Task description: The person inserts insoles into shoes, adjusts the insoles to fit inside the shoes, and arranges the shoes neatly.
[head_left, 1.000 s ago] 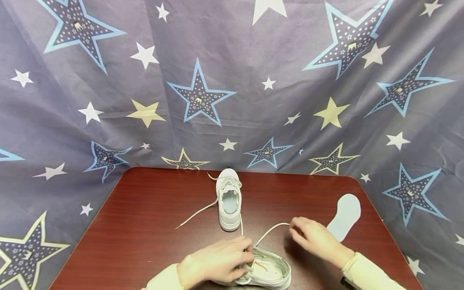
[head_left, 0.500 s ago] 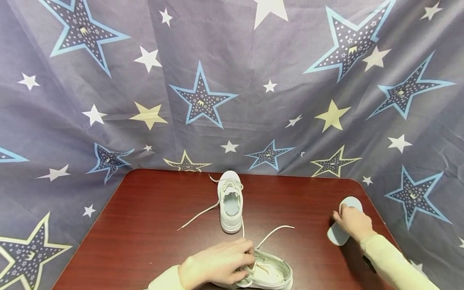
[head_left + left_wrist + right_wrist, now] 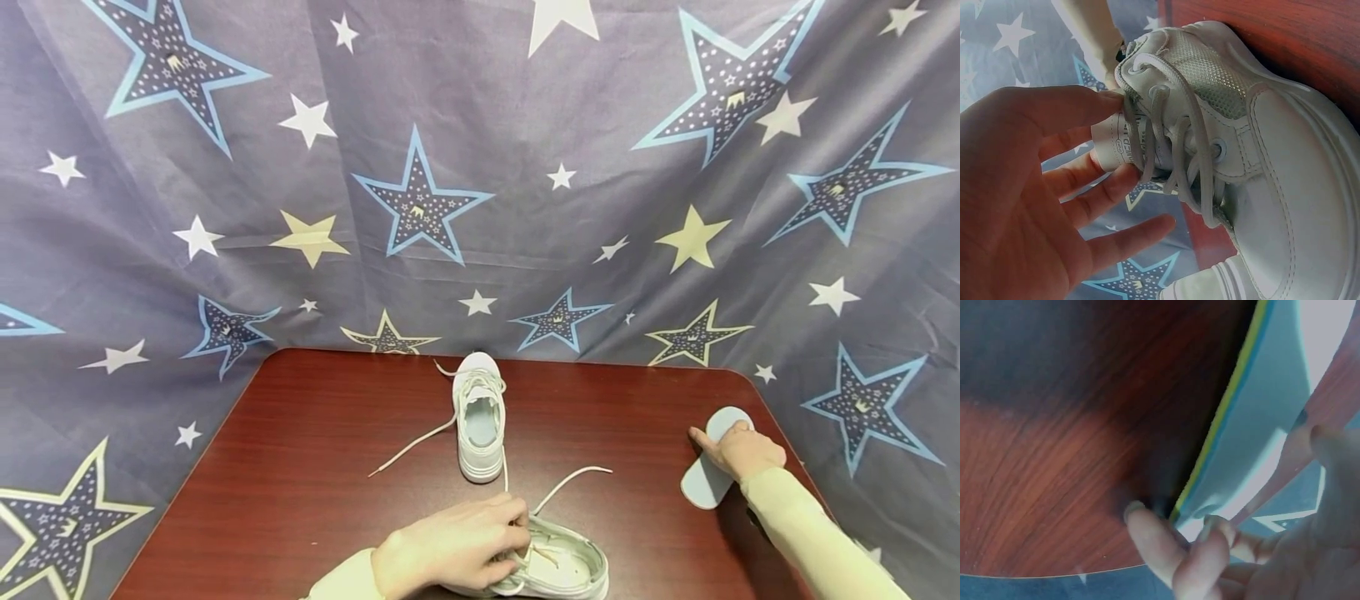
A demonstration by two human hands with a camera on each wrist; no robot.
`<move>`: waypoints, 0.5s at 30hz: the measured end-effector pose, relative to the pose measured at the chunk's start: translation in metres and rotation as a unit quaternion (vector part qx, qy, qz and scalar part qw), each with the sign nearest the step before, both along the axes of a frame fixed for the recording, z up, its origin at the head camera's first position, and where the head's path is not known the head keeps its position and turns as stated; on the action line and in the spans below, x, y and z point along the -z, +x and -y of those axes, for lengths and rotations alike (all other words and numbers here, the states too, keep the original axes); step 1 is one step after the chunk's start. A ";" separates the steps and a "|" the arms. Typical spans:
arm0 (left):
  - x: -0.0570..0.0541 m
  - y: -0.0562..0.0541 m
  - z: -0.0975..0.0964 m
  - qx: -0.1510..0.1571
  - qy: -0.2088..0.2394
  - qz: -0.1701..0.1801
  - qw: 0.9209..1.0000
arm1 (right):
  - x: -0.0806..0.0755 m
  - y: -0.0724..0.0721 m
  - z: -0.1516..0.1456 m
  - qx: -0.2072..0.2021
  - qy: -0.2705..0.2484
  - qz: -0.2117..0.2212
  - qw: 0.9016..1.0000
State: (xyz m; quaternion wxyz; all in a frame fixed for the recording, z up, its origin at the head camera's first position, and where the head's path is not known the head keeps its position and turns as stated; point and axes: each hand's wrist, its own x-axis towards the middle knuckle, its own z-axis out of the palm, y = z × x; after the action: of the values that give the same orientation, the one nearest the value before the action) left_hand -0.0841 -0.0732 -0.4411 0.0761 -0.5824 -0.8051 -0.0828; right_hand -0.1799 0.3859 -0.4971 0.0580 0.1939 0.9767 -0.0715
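At the front of the table a white sneaker [image 3: 566, 560] lies under my left hand [image 3: 468, 542]. In the left wrist view, that hand pinches the sneaker's tongue [image 3: 1107, 142], thumb beside the crossed laces [image 3: 1179, 147] and fingers behind. One loose lace end curls away over the table. On the right side, my right hand [image 3: 746, 454] rests over a pale blue insole [image 3: 705, 486], its thumb stretched out to the left past the insole's edge. The right wrist view shows the insole's yellow-and-blue edge, with fingertips [image 3: 1138, 515] close to one end.
A second white sneaker [image 3: 480, 458] stands behind the first, toe toward the back, one lace trailing left. The reddish-brown table [image 3: 322, 433] has a star-patterned curtain [image 3: 480, 208] behind it and at both sides.
The right hand has left the area beside the front sneaker's loose lace and moved right onto the insole, then shifted slightly right. The left hand stays at the sneaker.
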 end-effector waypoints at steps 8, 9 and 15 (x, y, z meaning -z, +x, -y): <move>0.000 0.001 0.000 0.004 0.007 -0.007 1.000 | 0.005 -0.003 -0.007 0.011 -0.012 -0.002 1.000; 0.001 0.001 0.000 0.004 0.009 -0.009 1.000 | 0.006 -0.003 -0.007 0.012 -0.012 -0.006 1.000; 0.002 0.001 0.000 0.004 0.015 -0.015 1.000 | 0.008 -0.004 -0.004 0.020 -0.032 -0.029 0.999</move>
State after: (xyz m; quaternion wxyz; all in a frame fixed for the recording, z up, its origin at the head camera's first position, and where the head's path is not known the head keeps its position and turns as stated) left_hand -0.0830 -0.0736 -0.4431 0.0968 -0.5857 -0.8001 -0.0862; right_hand -0.1838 0.3897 -0.5046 0.0343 0.2096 0.9710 -0.1099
